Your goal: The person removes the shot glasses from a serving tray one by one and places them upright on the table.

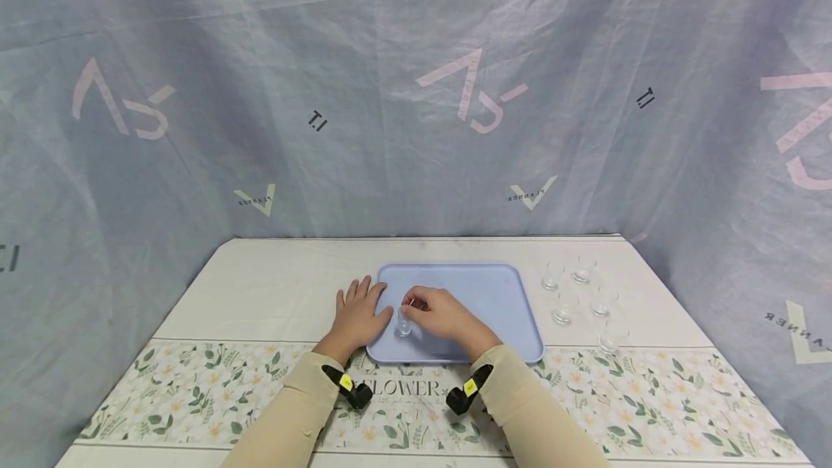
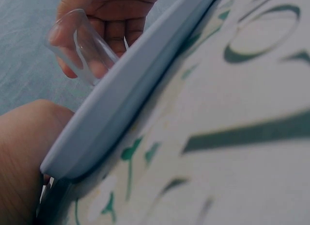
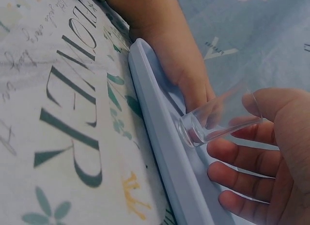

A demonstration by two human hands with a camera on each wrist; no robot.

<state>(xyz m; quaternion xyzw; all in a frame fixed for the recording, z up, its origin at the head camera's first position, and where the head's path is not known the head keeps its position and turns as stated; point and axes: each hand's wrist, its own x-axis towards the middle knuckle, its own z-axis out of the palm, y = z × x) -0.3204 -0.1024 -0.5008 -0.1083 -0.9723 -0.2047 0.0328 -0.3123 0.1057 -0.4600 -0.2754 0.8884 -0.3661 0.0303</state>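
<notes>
A small clear shot glass stands near the left end of the light blue tray. My right hand pinches its rim between thumb and index finger; the other fingers are loosely bent, as the right wrist view shows, where the glass has its thick base on the tray. At the tray's left edge, my left hand lies with fingers spread, the thumb reaching over the rim toward the glass.
To the right of the tray, several more clear glasses stand on the table, one of them a front glass. A floral cloth band runs along the front. Grey-blue curtains enclose the back and sides.
</notes>
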